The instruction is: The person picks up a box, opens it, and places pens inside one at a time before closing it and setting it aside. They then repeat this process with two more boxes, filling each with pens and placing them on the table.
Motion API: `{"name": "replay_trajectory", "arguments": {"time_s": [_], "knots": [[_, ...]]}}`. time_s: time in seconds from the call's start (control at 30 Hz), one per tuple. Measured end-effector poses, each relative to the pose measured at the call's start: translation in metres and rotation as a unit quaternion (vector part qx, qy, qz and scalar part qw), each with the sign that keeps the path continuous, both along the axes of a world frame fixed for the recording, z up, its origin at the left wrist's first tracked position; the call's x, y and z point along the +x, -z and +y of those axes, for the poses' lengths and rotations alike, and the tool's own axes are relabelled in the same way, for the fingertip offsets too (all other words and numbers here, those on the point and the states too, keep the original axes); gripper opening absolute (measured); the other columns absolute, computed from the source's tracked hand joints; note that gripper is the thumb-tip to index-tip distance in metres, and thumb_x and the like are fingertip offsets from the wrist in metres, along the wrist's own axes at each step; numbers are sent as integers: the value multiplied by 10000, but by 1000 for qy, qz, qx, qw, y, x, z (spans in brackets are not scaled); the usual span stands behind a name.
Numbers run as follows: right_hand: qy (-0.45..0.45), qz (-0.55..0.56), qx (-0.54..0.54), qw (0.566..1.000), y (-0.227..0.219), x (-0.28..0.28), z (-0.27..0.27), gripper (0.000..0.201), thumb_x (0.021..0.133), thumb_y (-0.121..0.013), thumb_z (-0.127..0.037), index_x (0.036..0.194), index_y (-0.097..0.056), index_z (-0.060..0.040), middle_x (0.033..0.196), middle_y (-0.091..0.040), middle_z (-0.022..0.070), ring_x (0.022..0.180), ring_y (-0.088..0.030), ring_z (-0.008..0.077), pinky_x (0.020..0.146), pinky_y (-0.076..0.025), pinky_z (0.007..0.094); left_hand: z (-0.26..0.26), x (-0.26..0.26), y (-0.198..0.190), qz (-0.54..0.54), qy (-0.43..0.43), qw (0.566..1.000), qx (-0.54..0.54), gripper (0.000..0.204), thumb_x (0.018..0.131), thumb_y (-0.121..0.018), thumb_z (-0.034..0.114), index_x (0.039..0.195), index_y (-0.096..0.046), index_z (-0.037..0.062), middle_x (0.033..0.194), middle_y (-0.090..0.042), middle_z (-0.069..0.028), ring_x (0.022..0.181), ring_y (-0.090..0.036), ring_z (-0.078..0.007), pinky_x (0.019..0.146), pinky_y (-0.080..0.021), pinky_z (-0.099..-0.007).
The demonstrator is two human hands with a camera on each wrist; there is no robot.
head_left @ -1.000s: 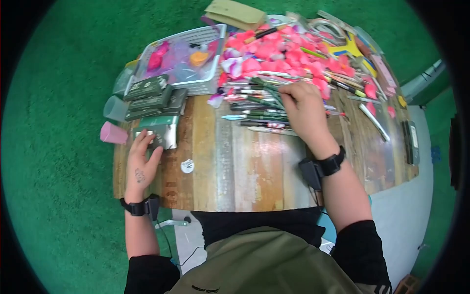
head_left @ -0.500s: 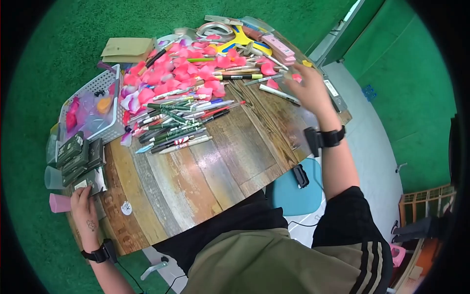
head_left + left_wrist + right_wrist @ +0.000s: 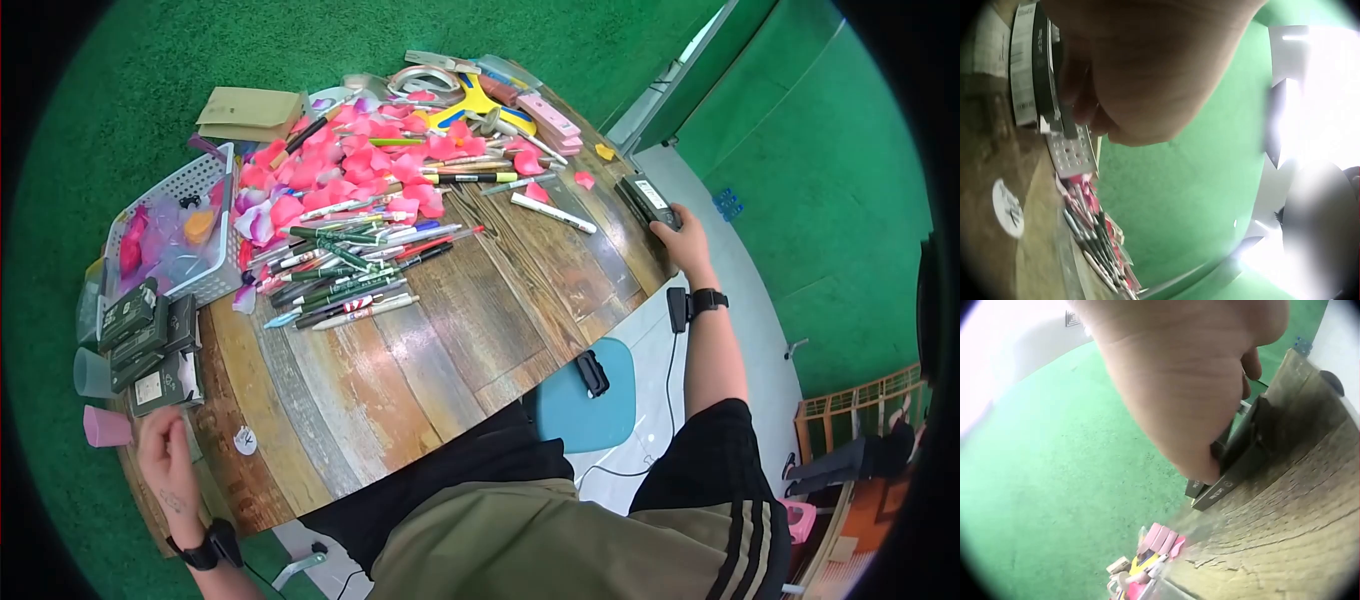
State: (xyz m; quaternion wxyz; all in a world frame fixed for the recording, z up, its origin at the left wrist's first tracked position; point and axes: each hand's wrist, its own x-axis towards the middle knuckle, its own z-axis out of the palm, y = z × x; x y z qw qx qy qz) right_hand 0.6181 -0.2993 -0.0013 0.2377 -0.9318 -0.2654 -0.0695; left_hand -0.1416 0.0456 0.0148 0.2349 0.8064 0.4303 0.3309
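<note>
On the table's right edge lie dark flat boxes (image 3: 640, 192), one with a white label. My right hand (image 3: 688, 243) grips their near end, thumb on one side and fingers round the other; the right wrist view shows two box edges (image 3: 1213, 495) by the thumb. At far left, my left hand (image 3: 166, 455) hangs with fingers loosely bent just in front of a dark box with a torn silvery end (image 3: 165, 383). Its fingertips overlap that box (image 3: 1041, 62) in the left wrist view. More dark boxes (image 3: 137, 312) are stacked behind it.
A white basket (image 3: 222, 215) of colourful bits stands back left, with a pink cup (image 3: 106, 427) and a clear cup (image 3: 92, 373) near it. Pens (image 3: 350, 265) and pink petals (image 3: 350, 165) cover the middle back. A white marker (image 3: 553, 213) lies right of them.
My right hand has left the pens, crossed right and taken hold of the dark boxes at the edge. My left hand has drawn back slightly from the left box. The head view has turned right.
</note>
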Motion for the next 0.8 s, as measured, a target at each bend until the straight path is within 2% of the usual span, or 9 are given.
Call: {"name": "replay_trajectory", "arguments": {"time_s": [0.1,0.2,0.27,0.33,0.4,0.5,0.6,0.73,0.8], "knots": [[-2,47,107,993,-22,-23,29,700,840,-804,-374,1406,-640,4,1187,-743,183,1139,-704,289,975,-544,376,-40,25,-12,10,45,997,-61,93,1000,-649,13,1032,-726,-27,980,-723,-90,942,-681,-187,869,-525,-298],[-135,294,263,909,-51,-72,77,616,860,-801,-299,1383,-654,-8,1203,-736,118,1111,-689,223,963,-538,345,-67,53,-8,-116,42,962,-242,129,1020,-631,20,1063,-741,-32,967,-754,-92,919,-717,-176,869,-554,-307],[-276,236,236,902,-74,-134,116,589,836,-826,-217,1366,-660,-20,1188,-729,67,1093,-680,203,975,-533,341,-75,73,-3,-157,98,934,-305,179,1051,-610,53,1138,-732,-45,993,-779,-130,951,-746,-187,880,-582,-317],[-433,137,174,874,-94,-200,147,652,796,-837,-160,1401,-630,-31,1261,-677,67,1230,-616,212,1069,-480,357,-76,95,11,-248,161,880,-372,322,1117,-557,211,1296,-657,-37,1092,-777,-167,984,-760,-224,893,-605,-343],[-579,125,166,788,-96,-259,172,650,757,-877,-193,1348,-647,-54,1342,-646,101,1280,-600,255,1105,-469,398,-85,137,-6,-407,116,763,-488,491,1152,-463,386,1421,-559,-13,1172,-760,-162,959,-768,-262,837,-640,-361],[-725,124,161,658,-78,-333,209,690,799,-870,-240,1404,-606,-38,1368,-617,185,1277,-604,375,1090,-491,459,-81,153,-21,-473,77,661,-577,553,1156,-392,466,1457,-517,19,1217,-741,-141,942,-772,-255,725,-662,-341],[-712,225,178,642,-58,-368,230,715,893,-833,-218,1504,-510,-39,1415,-591,167,1276,-615,297,1061,-514,415,-68,129,7,-475,17,707,-524,505,1152,-413,456,1420,-549,49,1193,-743,-114,937,-770,-213,628,-652,-304],[-591,595,126,530,-22,-378,266,539,1036,-680,-89,1535,-478,-66,1335,-669,60,1147,-635,100,882,-543,265,-74,118,11,-473,-72,758,-443,438,1142,-456,441,1339,-575,68,1141,-738,-95,889,-762,-183,591,-639,-303],[-580,616,103,522,-23,-371,268,563,1023,-697,-90,1541,-477,-77,1291,-706,56,1110,-662,103,855,-534,247,-75,118,10,-454,-78,791,-403,418,1135,-484,423,1332,-559,63,1121,-725,-98,881,-758,-191,593,-640,-316]]}}
